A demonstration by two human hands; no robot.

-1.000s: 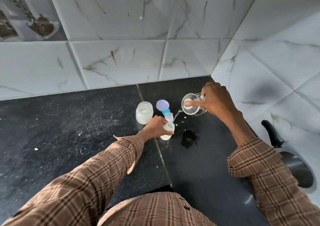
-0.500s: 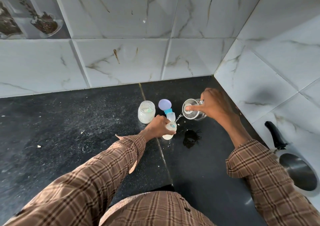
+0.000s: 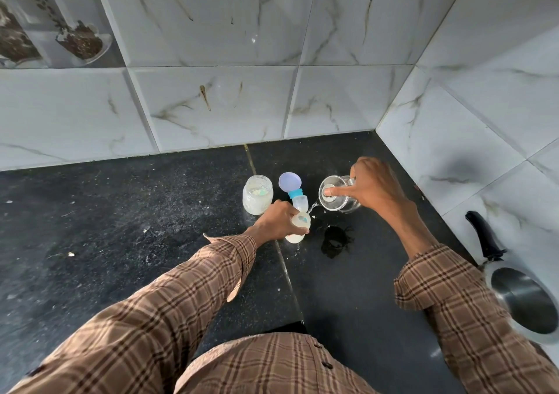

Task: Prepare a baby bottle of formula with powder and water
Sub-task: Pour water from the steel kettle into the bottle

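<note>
My left hand (image 3: pixel 276 219) grips the small open baby bottle (image 3: pixel 299 227), which stands on the black counter (image 3: pixel 121 242). My right hand (image 3: pixel 373 186) holds a clear glass jug (image 3: pixel 334 195) tilted to the left, forefinger pressed on its lid. A thin stream of water runs from the spout into the bottle's mouth. Just behind the bottle stands its teat top (image 3: pixel 295 192) with a blue ring and a lilac cap. Left of that sits an open glass jar of pale powder (image 3: pixel 257 194).
A dark wet patch (image 3: pixel 334 241) lies on the counter right of the bottle. A steel pan with a black handle (image 3: pixel 523 297) sits at the right edge. Marble-tiled walls close the corner behind and to the right. Specks of powder dot the counter.
Both hands keep their grips and the pouring goes on. The view has tilted up a little, so everything sits lower in the frame.
</note>
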